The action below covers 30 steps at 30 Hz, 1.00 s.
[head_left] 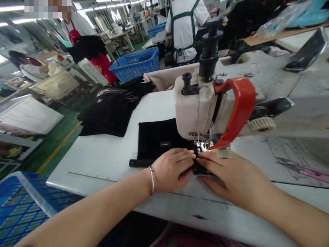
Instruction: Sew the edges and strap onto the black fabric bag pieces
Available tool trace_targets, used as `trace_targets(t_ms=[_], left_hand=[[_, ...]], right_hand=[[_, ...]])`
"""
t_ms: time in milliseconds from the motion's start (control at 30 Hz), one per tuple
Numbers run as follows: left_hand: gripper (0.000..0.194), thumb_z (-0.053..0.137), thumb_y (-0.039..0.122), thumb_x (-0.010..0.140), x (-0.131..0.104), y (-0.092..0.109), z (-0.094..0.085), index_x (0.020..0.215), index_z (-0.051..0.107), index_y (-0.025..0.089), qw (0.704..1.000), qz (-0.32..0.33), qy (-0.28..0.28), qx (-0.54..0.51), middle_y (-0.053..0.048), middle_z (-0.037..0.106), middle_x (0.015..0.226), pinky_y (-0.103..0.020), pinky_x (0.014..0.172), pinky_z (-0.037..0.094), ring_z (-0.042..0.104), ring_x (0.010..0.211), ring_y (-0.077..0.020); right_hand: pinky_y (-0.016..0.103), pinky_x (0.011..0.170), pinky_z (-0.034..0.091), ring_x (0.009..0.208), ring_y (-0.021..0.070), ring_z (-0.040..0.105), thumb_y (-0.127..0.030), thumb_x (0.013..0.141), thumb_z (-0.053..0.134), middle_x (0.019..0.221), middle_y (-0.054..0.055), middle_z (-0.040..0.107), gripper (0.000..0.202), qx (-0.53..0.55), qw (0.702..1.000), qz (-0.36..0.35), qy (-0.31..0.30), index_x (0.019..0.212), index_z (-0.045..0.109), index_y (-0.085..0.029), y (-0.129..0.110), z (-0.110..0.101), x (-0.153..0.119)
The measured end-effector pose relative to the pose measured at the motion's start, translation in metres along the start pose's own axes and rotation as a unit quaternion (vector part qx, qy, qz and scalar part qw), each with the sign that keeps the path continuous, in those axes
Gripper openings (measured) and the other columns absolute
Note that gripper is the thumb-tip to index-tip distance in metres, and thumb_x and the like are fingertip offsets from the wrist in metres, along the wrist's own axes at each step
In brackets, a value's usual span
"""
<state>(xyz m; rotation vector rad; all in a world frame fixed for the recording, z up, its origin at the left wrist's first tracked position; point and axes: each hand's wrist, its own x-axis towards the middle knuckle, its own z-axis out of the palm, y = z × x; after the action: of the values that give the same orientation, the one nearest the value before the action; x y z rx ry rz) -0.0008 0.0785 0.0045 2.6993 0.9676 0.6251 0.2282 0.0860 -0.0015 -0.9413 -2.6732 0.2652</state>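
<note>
Left hand (173, 169) rests on black cloth piece (151, 137), fingertips near presser foot (203, 146) | right hand (235, 176) is on same cloth, just beside left | sewing machine (189, 109) bears red guard (245, 106) | stack of black cloth (106, 111) lies further left on white table (95, 154) | pink-handled snips (303, 168) lie to the right of right hand

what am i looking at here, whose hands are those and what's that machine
This one picture comes from a camera worn on a person's head, looking forward and down. The left hand and right hand, both bare, are the wearer's own. The big pale machine is a sewing machine with a red curved part. Both hands touch black cloth near the metal foot; whether they pinch it, I can't tell. The cloth lies on a white table, with a stack of black pieces to the left and pink-handled snips to the right.
</note>
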Motion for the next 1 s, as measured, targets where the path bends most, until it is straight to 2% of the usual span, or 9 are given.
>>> trace_targets(t_ms=[100,300,567,633,733,800,900,1000], left_hand=[[0.02,0.054,0.02,0.086,0.005,-0.011,0.002,0.102,0.063,0.013,1.0,0.01,0.022,0.013,-0.009,0.069,0.115,-0.035,0.105,0.049,0.061,0.116,-0.0196],[0.017,0.059,0.024,0.087,0.011,-0.027,0.006,0.1,0.066,0.015,0.999,0.019,0.04,0.009,-0.008,0.07,0.114,-0.036,0.1,0.052,0.063,0.112,-0.0205],[0.009,0.063,0.017,0.088,0.004,-0.05,-0.007,0.096,0.068,0.015,0.997,0.043,0.053,-0.034,-0.005,0.073,0.106,-0.034,0.094,0.054,0.067,0.1,-0.0167],[0.009,0.063,0.015,0.088,0.003,-0.048,-0.007,0.095,0.068,0.016,0.997,0.032,0.054,-0.044,-0.003,0.074,0.106,-0.033,0.092,0.054,0.067,0.098,-0.0161],[0.007,0.062,0.015,0.088,0.005,-0.033,-0.001,0.089,0.068,0.018,0.997,0.003,0.064,-0.04,-0.002,0.075,0.1,-0.034,0.09,0.055,0.068,0.095,-0.0162],[0.008,0.061,0.014,0.088,0.006,-0.022,0.005,0.087,0.068,0.018,0.997,-0.03,0.072,-0.028,-0.001,0.074,0.098,-0.034,0.089,0.055,0.068,0.093,-0.0164],[0.007,0.062,0.013,0.087,0.005,-0.01,0.013,0.087,0.067,0.017,0.994,-0.067,0.087,-0.028,-0.002,0.074,0.1,-0.035,0.089,0.054,0.068,0.091,-0.0167],[0.005,0.064,0.014,0.086,0.004,-0.009,0.017,0.087,0.067,0.017,0.991,-0.074,0.102,-0.041,-0.002,0.074,0.099,-0.037,0.092,0.053,0.067,0.094,-0.0177]], right_hand=[[0.048,0.081,0.053,0.099,0.03,0.059,-0.038,0.088,0.057,0.11,0.009,0.065,0.037,-0.019,0.999,0.022,0.021,0.121,0.059,-0.021,0.004,0.003,0.003],[0.045,0.076,0.053,0.093,0.0293,0.06,-0.038,0.09,0.055,0.114,0.013,0.064,0.039,-0.046,0.997,0.036,0.058,0.124,0.058,-0.019,0.005,0.009,0.007],[0.041,0.08,0.048,0.097,0.0278,0.058,-0.029,0.092,0.054,0.1,0.011,0.066,0.018,-0.032,0.987,0.058,0.144,0.097,0.066,-0.017,0.017,0.004,0.003],[0.04,0.077,0.046,0.09,0.027,0.059,-0.03,0.091,0.055,0.088,0.01,0.066,0.018,-0.055,0.987,0.074,0.132,0.086,0.066,-0.018,0.021,0.003,0.003],[0.039,0.071,0.045,0.074,0.024,0.057,-0.034,0.09,0.057,0.067,0.006,0.06,0.028,-0.08,0.985,0.086,0.126,0.066,0.062,-0.02,0.022,0.003,0.003],[0.039,0.074,0.046,0.078,0.0237,0.058,-0.033,0.09,0.059,0.074,0.006,0.064,0.022,-0.049,0.987,0.061,0.14,0.074,0.065,-0.019,0.018,0.005,0.003],[0.038,0.081,0.049,0.094,0.0236,0.06,-0.024,0.091,0.056,0.099,0.008,0.069,0.014,0.014,0.99,0.002,0.143,0.098,0.067,-0.019,0.011,0.01,0.003],[0.037,0.078,0.051,0.094,0.0228,0.062,-0.021,0.093,0.053,0.103,0.007,0.069,0.016,0.028,0.991,-0.008,0.131,0.1,0.067,-0.019,0.007,0.016,0.002]])
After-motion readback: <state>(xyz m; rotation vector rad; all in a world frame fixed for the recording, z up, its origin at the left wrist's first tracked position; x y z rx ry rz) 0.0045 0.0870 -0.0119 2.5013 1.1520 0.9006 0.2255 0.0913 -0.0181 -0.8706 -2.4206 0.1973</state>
